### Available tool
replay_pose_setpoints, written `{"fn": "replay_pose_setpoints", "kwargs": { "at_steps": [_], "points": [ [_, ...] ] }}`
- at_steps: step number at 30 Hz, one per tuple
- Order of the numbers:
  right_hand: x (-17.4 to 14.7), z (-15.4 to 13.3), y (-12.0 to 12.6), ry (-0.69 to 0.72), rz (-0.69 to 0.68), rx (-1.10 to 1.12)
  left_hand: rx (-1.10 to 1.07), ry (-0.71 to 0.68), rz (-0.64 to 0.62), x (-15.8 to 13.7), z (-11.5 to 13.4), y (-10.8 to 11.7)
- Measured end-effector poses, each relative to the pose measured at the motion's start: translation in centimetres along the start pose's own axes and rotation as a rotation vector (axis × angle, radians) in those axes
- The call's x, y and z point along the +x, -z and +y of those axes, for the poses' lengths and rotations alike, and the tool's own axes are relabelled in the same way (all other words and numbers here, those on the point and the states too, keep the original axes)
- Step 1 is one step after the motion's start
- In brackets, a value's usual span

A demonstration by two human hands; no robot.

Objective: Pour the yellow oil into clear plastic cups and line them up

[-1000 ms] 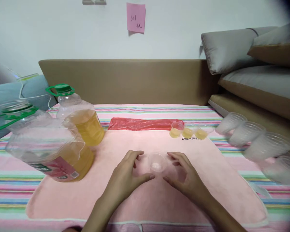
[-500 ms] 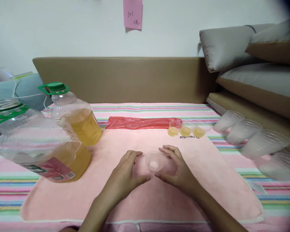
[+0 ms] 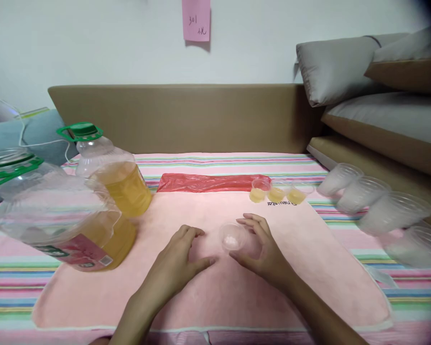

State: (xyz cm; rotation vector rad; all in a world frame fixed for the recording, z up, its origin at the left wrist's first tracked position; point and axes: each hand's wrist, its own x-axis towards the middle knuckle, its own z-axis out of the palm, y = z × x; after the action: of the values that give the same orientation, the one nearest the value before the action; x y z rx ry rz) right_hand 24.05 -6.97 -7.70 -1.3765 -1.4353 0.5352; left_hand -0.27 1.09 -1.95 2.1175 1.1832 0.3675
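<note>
While the right hand (image 3: 260, 247) cups the small clear cup (image 3: 232, 237) at the frame's centre on the pink towel (image 3: 309, 268) and the left hand (image 3: 181, 261) rests open beside it, a careless nudge could probably tip so light a cup.

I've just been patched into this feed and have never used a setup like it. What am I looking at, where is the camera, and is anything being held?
There is no machine here: the camera sits on a person's head, looking forward and down at their own bare hands. The right hand curls around a small clear cup; the left hand rests open on the pink towel beside it, not touching the cup. To the left stand two large bottles of yellow liquid, the nearer one tilted. Farther back are a red plastic bag, three small filled cups, and stacked clear cups on the right.
</note>
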Motion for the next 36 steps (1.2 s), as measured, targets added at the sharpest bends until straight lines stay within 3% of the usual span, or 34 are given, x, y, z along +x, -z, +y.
{"fn": "replay_pose_setpoints", "kwargs": {
  "at_steps": [15,18,23,30,34,36],
  "points": [
    [-0.2,0.8,0.1,0.040,0.036,-0.015,0.091,-0.028,0.065,0.1,-0.5,0.5],
    [-0.2,0.4,1.3,0.032,0.066,-0.001,0.101,-0.035,0.127,0.3,-0.4,0.9],
    [-1.1,-0.2,4.6,0.039,0.267,0.011,0.095,-0.115,0.259,0.2,-0.2,1.6],
    [-2.1,-0.3,7.0,-0.033,0.425,-0.028,0.110,-0.419,0.569,-1.2,1.1,3.1],
    [-1.9,-0.6,6.7,-0.069,0.454,-0.048,0.190,-0.559,0.939,-2.6,1.8,4.4],
    [-1.9,-0.7,6.6,-0.045,0.457,-0.068,0.209,-0.557,1.098,-3.5,1.5,5.6]
  ]
}}
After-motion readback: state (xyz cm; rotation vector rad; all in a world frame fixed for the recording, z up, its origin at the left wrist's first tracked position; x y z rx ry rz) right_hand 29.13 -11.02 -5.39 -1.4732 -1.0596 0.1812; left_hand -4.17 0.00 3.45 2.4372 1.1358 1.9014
